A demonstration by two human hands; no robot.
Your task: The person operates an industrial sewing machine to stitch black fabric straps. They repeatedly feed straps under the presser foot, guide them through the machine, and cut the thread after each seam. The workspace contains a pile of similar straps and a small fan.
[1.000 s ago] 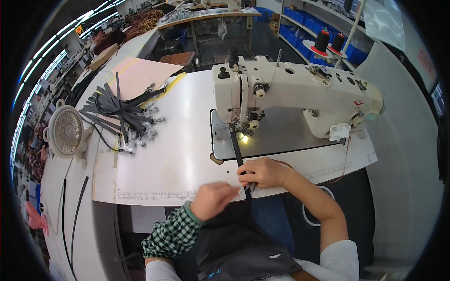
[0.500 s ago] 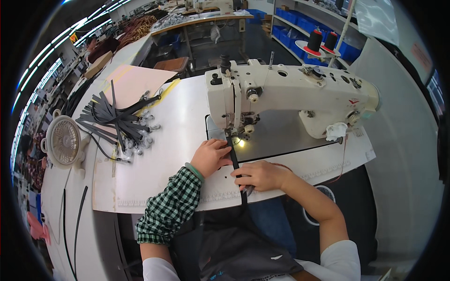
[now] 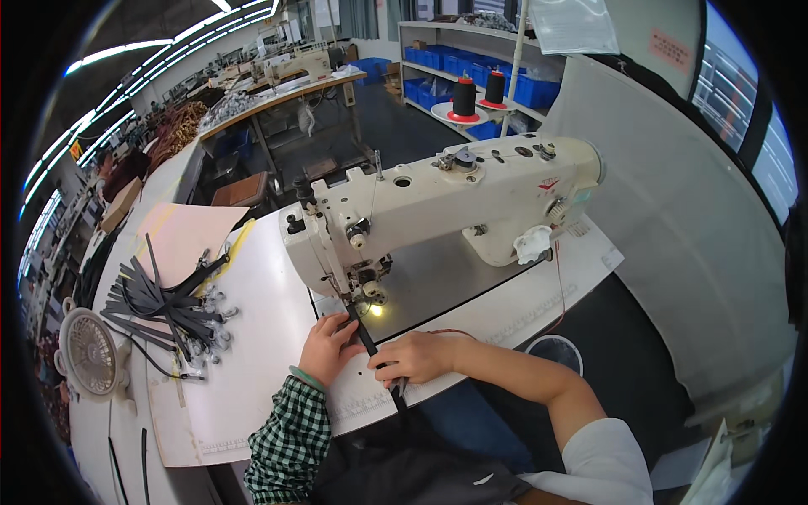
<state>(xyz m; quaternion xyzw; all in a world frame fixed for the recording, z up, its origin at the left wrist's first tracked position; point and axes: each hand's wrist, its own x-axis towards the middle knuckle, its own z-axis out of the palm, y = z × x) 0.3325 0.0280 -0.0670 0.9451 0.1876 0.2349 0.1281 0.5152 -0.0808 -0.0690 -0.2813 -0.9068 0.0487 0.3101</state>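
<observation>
A narrow black strap [image 3: 367, 338] runs from under the needle area of a white sewing machine [image 3: 438, 198] toward my lap. My left hand [image 3: 326, 352] lies beside the presser foot, its fingertips closed against the strap's left edge. Nearer to me, my right hand [image 3: 414, 357] pinches the strap between thumb and fingers. A small grey metal piece [image 3: 401, 387] shows under the right fingers; its kind is hard to make out. The machine's lamp [image 3: 376, 310] lights the spot by the needle.
Left on the white table [image 3: 252, 337] lies a pile of black straps [image 3: 160, 303] with clear-wrapped ends. A small beige fan [image 3: 88, 352] stands beyond it. Black thread cones [image 3: 464, 98] rise behind the machine, before shelves with blue bins [image 3: 537, 91].
The view has shifted, so the machine and hands appear further left and lower. Both hands keep their places on the strap, with no clear movement along it.
</observation>
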